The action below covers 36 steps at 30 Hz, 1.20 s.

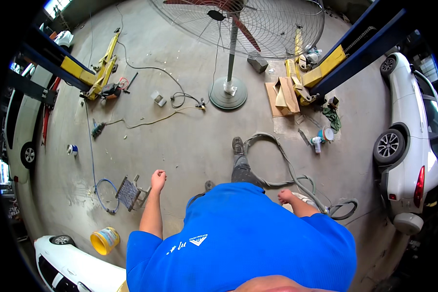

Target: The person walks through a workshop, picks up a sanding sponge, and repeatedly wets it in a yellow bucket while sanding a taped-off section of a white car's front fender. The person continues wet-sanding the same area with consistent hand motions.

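Note:
My left hand (158, 180) hangs at my left side, fingers loosely curled with nothing visible in them, nearest a metal-slatted piece with a frame (129, 193) lying on the floor. My right hand (285, 196) is by my right hip, fingers curled and apparently empty, above a pale object mostly hidden behind it and near a thick coiled grey hose (287, 163). A dark shoe (237, 146) of mine shows ahead on the concrete.
A caged fan on a stand (227, 95) stands ahead between yellow-blue lift posts (78, 75) (326, 65). White cars (406, 146) (73, 267) border the floor. Around lie cables (155, 68), cardboard (282, 97), cans (326, 135), a yellow bucket (102, 241) and a blue hose (95, 190).

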Each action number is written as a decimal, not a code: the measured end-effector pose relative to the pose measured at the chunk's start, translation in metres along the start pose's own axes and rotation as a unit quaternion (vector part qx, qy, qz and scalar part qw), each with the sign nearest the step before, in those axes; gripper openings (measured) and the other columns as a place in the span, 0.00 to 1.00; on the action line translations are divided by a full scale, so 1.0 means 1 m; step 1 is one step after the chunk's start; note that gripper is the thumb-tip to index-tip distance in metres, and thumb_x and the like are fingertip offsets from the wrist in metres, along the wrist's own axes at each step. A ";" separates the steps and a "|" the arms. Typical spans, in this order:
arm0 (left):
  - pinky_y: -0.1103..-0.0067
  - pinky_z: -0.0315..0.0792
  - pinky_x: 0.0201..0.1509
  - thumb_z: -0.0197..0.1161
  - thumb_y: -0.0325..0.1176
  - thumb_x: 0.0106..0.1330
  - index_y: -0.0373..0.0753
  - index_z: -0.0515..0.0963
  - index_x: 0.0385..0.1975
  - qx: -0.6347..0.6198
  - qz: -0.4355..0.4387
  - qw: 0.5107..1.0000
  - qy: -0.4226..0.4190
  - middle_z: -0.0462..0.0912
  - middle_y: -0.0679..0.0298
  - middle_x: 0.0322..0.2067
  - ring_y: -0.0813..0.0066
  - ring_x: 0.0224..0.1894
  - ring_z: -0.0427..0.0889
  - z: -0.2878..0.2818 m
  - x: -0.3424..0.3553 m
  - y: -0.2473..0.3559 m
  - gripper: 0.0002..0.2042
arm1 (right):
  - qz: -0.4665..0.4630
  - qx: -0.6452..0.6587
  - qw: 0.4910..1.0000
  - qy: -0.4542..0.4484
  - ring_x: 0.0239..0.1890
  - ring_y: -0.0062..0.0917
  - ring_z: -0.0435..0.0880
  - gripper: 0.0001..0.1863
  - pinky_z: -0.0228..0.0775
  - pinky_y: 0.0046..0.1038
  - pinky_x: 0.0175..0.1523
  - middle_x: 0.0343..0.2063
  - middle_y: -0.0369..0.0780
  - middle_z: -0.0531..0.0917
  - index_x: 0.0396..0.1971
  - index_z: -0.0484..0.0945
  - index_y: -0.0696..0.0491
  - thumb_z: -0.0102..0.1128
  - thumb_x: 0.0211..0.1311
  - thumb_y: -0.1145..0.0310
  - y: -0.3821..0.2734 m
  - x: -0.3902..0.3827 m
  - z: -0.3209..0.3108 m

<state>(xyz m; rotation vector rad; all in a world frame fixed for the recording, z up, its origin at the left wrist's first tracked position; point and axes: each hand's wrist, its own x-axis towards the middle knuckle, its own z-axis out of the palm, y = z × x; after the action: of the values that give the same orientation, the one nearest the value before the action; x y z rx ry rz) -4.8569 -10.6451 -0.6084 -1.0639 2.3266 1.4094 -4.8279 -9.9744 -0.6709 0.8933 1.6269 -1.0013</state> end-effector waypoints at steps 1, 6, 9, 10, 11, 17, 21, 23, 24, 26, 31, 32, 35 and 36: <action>0.79 0.75 0.33 0.57 0.31 0.61 0.37 0.77 0.36 0.003 0.005 1.000 0.004 0.83 0.62 0.27 0.77 0.27 0.81 0.011 0.011 0.028 0.08 | 0.035 -0.025 0.999 -0.009 0.15 0.23 0.72 0.02 0.60 0.26 0.16 0.18 0.38 0.75 0.29 0.71 0.51 0.51 0.56 0.74 -0.010 0.010 -0.003; 0.73 0.76 0.39 0.59 0.37 0.59 0.41 0.79 0.40 0.213 0.030 0.964 -0.154 0.84 0.60 0.29 0.68 0.33 0.82 0.071 0.008 0.088 0.12 | 0.033 0.063 0.997 -0.031 0.16 0.26 0.76 0.05 0.68 0.30 0.19 0.20 0.40 0.78 0.26 0.75 0.55 0.55 0.56 0.70 -0.122 0.088 -0.084; 0.71 0.75 0.41 0.60 0.39 0.58 0.43 0.79 0.42 0.239 0.004 0.951 -0.198 0.84 0.59 0.30 0.63 0.35 0.82 0.071 -0.018 0.124 0.14 | -0.164 -0.189 0.968 0.005 0.09 0.25 0.69 0.11 0.59 0.25 0.14 0.13 0.40 0.75 0.13 0.73 0.53 0.48 0.53 0.70 -0.299 0.099 -0.186; 0.72 0.75 0.40 0.60 0.39 0.58 0.42 0.79 0.41 0.189 0.013 0.969 -0.159 0.84 0.59 0.30 0.65 0.34 0.83 0.084 -0.014 0.133 0.13 | -0.235 -0.128 0.962 0.057 0.10 0.26 0.72 0.11 0.61 0.28 0.14 0.08 0.38 0.72 0.12 0.75 0.53 0.52 0.50 0.67 -0.361 0.100 -0.259; 0.72 0.75 0.40 0.60 0.39 0.58 0.41 0.79 0.41 0.191 -0.026 0.975 -0.113 0.84 0.59 0.30 0.66 0.34 0.83 0.059 -0.026 0.128 0.13 | -0.266 0.174 0.943 0.102 0.10 0.26 0.71 0.13 0.62 0.29 0.15 0.09 0.37 0.72 0.13 0.73 0.53 0.49 0.54 0.66 -0.437 0.073 -0.245; 0.73 0.75 0.39 0.60 0.40 0.56 0.41 0.80 0.37 0.200 -0.095 0.975 -0.007 0.83 0.59 0.28 0.68 0.32 0.83 0.037 -0.025 0.134 0.13 | -0.563 0.127 0.813 0.070 0.22 0.15 0.71 0.09 0.64 0.18 0.26 0.22 0.31 0.74 0.31 0.75 0.49 0.55 0.62 0.59 -0.768 -0.104 -0.360; 0.73 0.75 0.38 0.60 0.39 0.56 0.41 0.80 0.36 0.203 -0.120 0.972 -0.001 0.83 0.59 0.27 0.68 0.32 0.82 0.048 -0.035 0.141 0.12 | -0.641 -0.063 0.762 0.066 0.27 0.16 0.73 0.18 0.64 0.20 0.29 0.26 0.30 0.76 0.37 0.78 0.49 0.53 0.64 0.49 -0.859 -0.200 -0.287; 0.73 0.75 0.38 0.60 0.38 0.56 0.41 0.80 0.37 0.173 -0.122 0.977 -0.002 0.83 0.59 0.27 0.68 0.32 0.82 0.062 -0.035 0.156 0.12 | -0.651 -0.098 0.751 0.048 0.27 0.17 0.74 0.23 0.65 0.21 0.31 0.28 0.30 0.77 0.38 0.78 0.50 0.52 0.63 0.44 -0.871 -0.213 -0.264; 0.73 0.75 0.38 0.60 0.38 0.56 0.40 0.80 0.37 0.161 -0.118 0.980 -0.002 0.83 0.59 0.27 0.69 0.32 0.82 0.070 -0.033 0.169 0.12 | -0.656 -0.111 0.745 0.042 0.28 0.17 0.74 0.25 0.65 0.21 0.32 0.29 0.30 0.78 0.38 0.77 0.50 0.51 0.63 0.41 -0.874 -0.218 -0.268; 0.74 0.75 0.38 0.60 0.37 0.57 0.40 0.79 0.37 0.140 -0.117 0.983 -0.005 0.83 0.59 0.27 0.69 0.31 0.82 0.087 -0.037 0.167 0.12 | -0.658 -0.136 0.741 0.018 0.28 0.17 0.74 0.26 0.65 0.22 0.32 0.29 0.31 0.77 0.38 0.77 0.51 0.51 0.63 0.40 -0.891 -0.229 -0.252; 0.73 0.75 0.39 0.61 0.37 0.56 0.40 0.80 0.37 0.122 -0.124 0.985 -0.010 0.84 0.58 0.28 0.67 0.32 0.83 0.113 -0.055 0.157 0.12 | -0.633 -0.141 0.760 -0.042 0.29 0.19 0.75 0.29 0.66 0.22 0.33 0.30 0.32 0.77 0.40 0.76 0.52 0.50 0.62 0.38 -0.905 -0.221 -0.235; 0.73 0.75 0.39 0.61 0.38 0.56 0.40 0.80 0.37 0.136 -0.144 0.980 -0.002 0.84 0.58 0.29 0.66 0.33 0.83 0.104 -0.067 0.147 0.12 | -0.626 -0.132 0.766 -0.067 0.29 0.19 0.75 0.30 0.66 0.22 0.33 0.30 0.32 0.77 0.40 0.76 0.53 0.49 0.62 0.38 -0.906 -0.204 -0.226; 0.72 0.75 0.41 0.61 0.38 0.56 0.40 0.81 0.37 0.140 -0.167 0.976 -0.005 0.84 0.56 0.30 0.63 0.34 0.83 0.112 -0.069 0.143 0.13 | -0.616 -0.124 0.773 -0.086 0.29 0.19 0.75 0.31 0.67 0.23 0.34 0.30 0.33 0.77 0.41 0.75 0.53 0.49 0.61 0.36 -0.910 -0.201 -0.225; 0.72 0.75 0.41 0.61 0.39 0.55 0.40 0.81 0.37 0.133 -0.161 0.978 -0.012 0.84 0.56 0.30 0.63 0.34 0.83 0.119 -0.065 0.145 0.13 | -0.615 -0.126 0.774 -0.083 0.29 0.20 0.75 0.32 0.67 0.23 0.34 0.30 0.34 0.77 0.42 0.75 0.54 0.48 0.61 0.36 -0.911 -0.206 -0.228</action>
<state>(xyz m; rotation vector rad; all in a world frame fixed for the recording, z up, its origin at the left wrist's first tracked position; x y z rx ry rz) -4.9296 -10.4744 -0.5368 -1.2611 2.1271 0.9571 -5.6813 -10.1356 -0.2588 -0.6146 2.0814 -1.5663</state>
